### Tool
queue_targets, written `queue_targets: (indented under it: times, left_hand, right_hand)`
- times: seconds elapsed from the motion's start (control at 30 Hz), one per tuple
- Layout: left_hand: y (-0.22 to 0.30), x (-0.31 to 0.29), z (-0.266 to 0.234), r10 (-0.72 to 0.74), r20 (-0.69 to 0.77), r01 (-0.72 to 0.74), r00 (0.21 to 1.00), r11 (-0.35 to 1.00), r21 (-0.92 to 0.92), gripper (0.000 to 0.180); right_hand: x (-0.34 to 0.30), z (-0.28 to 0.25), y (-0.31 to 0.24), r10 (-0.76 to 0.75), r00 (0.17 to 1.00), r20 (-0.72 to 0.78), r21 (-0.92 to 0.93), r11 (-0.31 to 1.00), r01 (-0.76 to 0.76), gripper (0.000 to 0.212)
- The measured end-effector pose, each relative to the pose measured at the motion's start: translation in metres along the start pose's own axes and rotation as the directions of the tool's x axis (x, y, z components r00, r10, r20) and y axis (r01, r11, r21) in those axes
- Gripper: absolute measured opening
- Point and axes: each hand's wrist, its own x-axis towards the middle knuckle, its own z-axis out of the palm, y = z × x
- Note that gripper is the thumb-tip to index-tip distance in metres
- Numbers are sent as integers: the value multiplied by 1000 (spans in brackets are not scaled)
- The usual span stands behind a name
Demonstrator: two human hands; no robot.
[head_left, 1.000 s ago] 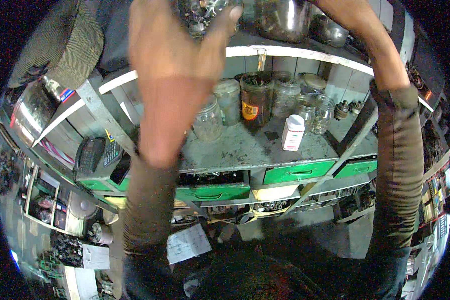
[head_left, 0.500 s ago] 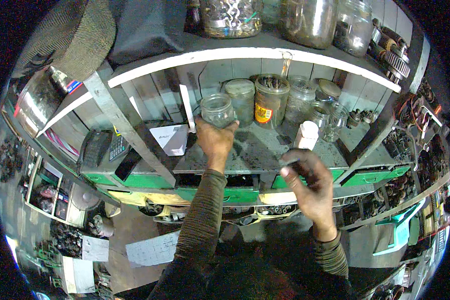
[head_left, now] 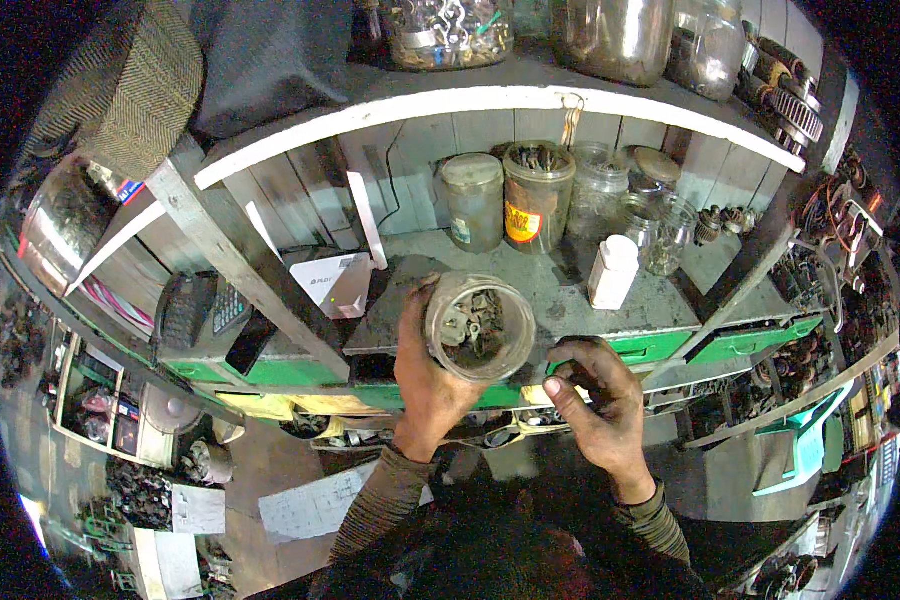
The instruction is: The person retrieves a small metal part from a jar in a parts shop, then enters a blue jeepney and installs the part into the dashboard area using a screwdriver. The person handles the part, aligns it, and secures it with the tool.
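My left hand (head_left: 432, 385) is wrapped round a clear glass jar (head_left: 520, 335), tilted so that its open mouth faces me. Small dirty metal parts (head_left: 473, 325) lie inside it. Just to the right of the jar is my right hand (head_left: 602, 415), apart from it. Its fingers are curled in and the thumb lies close to the index finger; anything between them is too small to make out. Beyond this hand a white plastic bottle (head_left: 613, 273) stands upright on the grey shelf (head_left: 560, 300).
Behind stand a lidded jar (head_left: 473, 205), a jar with a yellow and red label (head_left: 538, 200) and several clear jars (head_left: 598, 195). A white router (head_left: 332, 285) sits left, near a black phone (head_left: 253, 338). Overhead runs a white-edged shelf (head_left: 450, 103); green drawers (head_left: 740, 352) line the front.
My left hand has lifted the jar off the shelf, brought it toward me and tipped its mouth my way. My right hand has moved slightly left and nearer to me.
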Motion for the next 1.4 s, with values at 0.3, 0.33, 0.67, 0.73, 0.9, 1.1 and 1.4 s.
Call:
queue_targets:
  times: [0.3,0.33,0.67,0.73,0.9,1.1,1.4]
  left_hand:
    - [17,-10,5,60,101,-44,993,987,-153,112]
    - [18,-10,7,73,64,-63,995,986,-152,109]
    - [15,-11,20,99,74,-88,992,987,-133,105]
    - [7,-11,24,29,181,3,983,985,-175,107]
    - [0,-14,34,140,36,-119,990,933,-341,107]
    - [3,-14,38,151,24,-135,988,932,-336,101]
    - [7,-13,36,227,16,-215,974,941,-259,93]
  right_hand:
    - [-10,-4,-14,-61,996,-65,33,997,63,27]
    - [-11,-5,-15,-57,996,-66,24,998,58,27]
    - [-12,-24,-38,-236,970,-53,-292,933,211,23]
    - [-13,-28,-44,-381,924,18,-453,821,347,25]
    - [-17,-24,-53,-462,850,253,-603,612,512,38]
    - [-14,-25,-54,-429,806,407,-693,430,579,48]
    - [-10,-27,-65,-266,809,525,-759,283,586,45]
